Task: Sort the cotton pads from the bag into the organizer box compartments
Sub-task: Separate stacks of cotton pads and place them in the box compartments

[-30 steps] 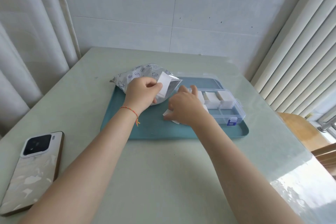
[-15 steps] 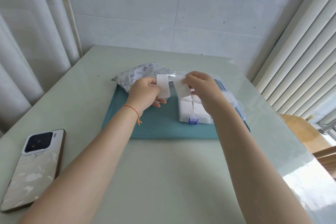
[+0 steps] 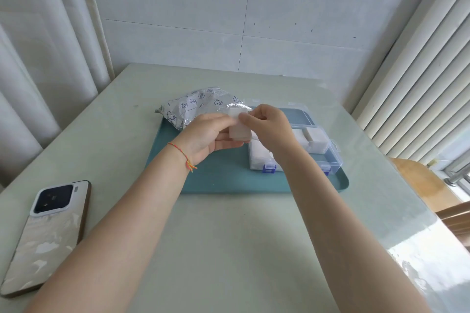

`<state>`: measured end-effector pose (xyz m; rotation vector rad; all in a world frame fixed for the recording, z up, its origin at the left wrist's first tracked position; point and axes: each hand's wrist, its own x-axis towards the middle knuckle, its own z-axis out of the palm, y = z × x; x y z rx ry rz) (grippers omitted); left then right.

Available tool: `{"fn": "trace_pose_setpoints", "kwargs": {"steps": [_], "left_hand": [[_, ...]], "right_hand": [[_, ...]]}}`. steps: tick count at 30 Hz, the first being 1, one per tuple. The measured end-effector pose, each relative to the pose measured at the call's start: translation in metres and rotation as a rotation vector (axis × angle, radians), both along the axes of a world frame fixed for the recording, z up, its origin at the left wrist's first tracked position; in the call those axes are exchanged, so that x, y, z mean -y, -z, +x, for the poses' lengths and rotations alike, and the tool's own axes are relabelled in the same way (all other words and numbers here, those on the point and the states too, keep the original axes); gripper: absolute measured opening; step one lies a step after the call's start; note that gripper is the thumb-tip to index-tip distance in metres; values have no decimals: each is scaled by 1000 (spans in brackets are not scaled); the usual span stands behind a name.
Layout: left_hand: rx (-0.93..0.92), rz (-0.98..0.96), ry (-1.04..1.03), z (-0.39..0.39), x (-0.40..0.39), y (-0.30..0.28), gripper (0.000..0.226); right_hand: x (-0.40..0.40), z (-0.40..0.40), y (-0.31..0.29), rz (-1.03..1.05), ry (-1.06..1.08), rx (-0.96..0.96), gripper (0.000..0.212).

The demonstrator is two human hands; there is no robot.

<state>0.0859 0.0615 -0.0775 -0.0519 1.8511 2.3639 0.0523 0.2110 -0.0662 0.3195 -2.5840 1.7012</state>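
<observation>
A small stack of white cotton pads (image 3: 238,127) is held upright between both hands above the teal tray (image 3: 229,180). My left hand (image 3: 209,134) pinches the stack from the left, palm turned up. My right hand (image 3: 269,129) pinches it from the right, above the clear organizer box (image 3: 330,157). The box has blue latches and white pads in several compartments; my right wrist hides part of it. The silver printed bag (image 3: 195,107) lies at the tray's far left corner.
A phone (image 3: 48,234) in a pale case lies face down at the table's near left. Curtains hang at left, vertical blinds at right. A wooden chair (image 3: 429,185) stands beyond the table's right edge.
My two hands, each holding pads before, have come together and now hold the pads as one stack. The right hand rose from the tray earlier.
</observation>
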Motion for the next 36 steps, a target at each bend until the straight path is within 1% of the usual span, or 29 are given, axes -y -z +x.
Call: {"fn": "trace_pose_setpoints", "kwargs": {"steps": [3,6,7,9,10,12,14,15,16,17,18,20,22,24,25,26,29,30,32,34,36], "left_hand": [[-32,-71,-76,1,2,-2,16],[-95,-194,-331,-4,20,-6,14],[-126,-252,-420,-7,29,-5,16],[-164,-371,-519,-11,43,-1,19],[-161,-417,-528,-12,46,2,17],[-130,-483,-502,-12,44,8,16],[-147,-569,-429,-11,37,10,15],[-188,-653,-377,-11,36,10,19],[-245,-760,-326,-11,35,10,28],[-307,-857,-282,-11,35,10,31],[-356,-940,-268,-12,35,10,28],[-418,-1044,-331,-14,36,14,24],[-442,-1085,-461,-15,38,17,38],[-414,-1055,-568,-17,38,20,42],[-380,-996,-606,-18,39,20,41],[-331,-891,-624,-19,40,21,41],[-171,-426,-586,-21,40,24,36],[-126,-319,-576,-21,41,24,32],[-78,-206,-554,-22,42,26,25],[-65,-146,-539,-24,43,26,15],[-47,-109,-515,-24,42,25,3]], "right_hand": [[4,1,1,14,38,-15,26],[2,-2,-1,81,96,-69,20],[2,-4,-1,159,84,-91,16],[5,-8,1,399,14,-115,19],[8,-9,4,501,-29,-111,23],[17,-11,9,583,-99,-83,33],[24,-13,12,571,-134,-61,42],[26,-14,13,555,-138,-55,46],[27,-14,13,539,-138,-55,51],[28,-14,13,525,-134,-58,56],[28,-13,13,512,-134,-64,60],[28,-13,13,483,-145,-75,65],[28,-13,13,457,-158,-76,67],[28,-14,14,453,-159,-83,66],[29,-15,14,460,-151,-92,64],[29,-17,15,473,-136,-105,59],[33,-19,19,554,-84,-179,39],[35,-19,21,596,-78,-208,35],[38,-17,23,682,-89,-258,29],[42,-17,26,784,-103,-309,24],[48,-18,30,943,-91,-364,31]]}}
